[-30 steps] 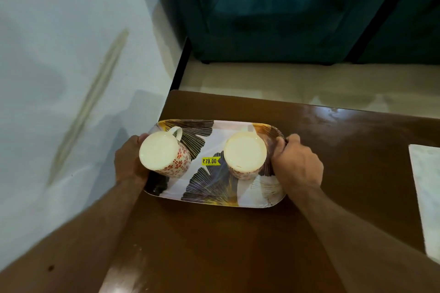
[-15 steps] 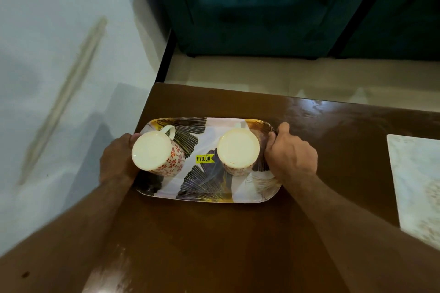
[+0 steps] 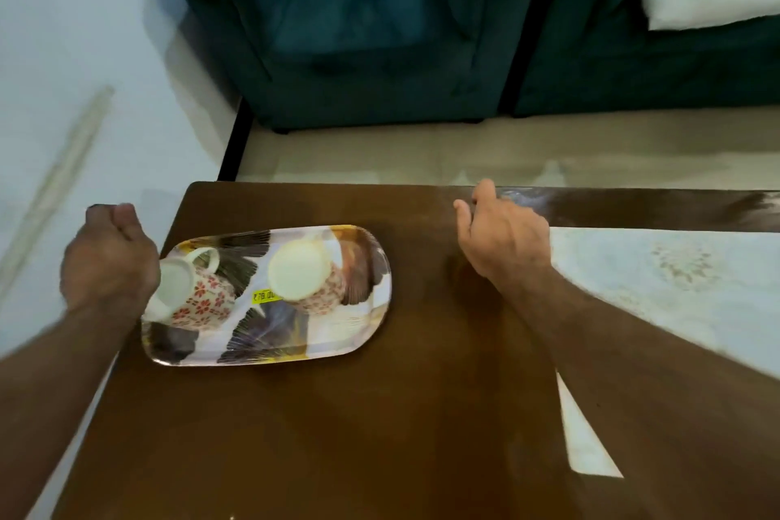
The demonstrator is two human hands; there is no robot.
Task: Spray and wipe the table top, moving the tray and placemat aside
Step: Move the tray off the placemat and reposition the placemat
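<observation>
Two mugs [image 3: 291, 274] on tray [image 3: 337, 334], left hand [image 3: 107, 262] loosely curled, right hand [image 3: 504, 241] relaxed, both holding nothing

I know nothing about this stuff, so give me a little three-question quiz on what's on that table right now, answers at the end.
1. True or false: the tray carries two mugs.
2. Which hand is nearer the placemat? A) left hand B) right hand
3. Fill in: the tray sits near the table's ____ end, seen from the person.

Key
1. True: a floral mug and a second mug stand on it.
2. B
3. left
</observation>
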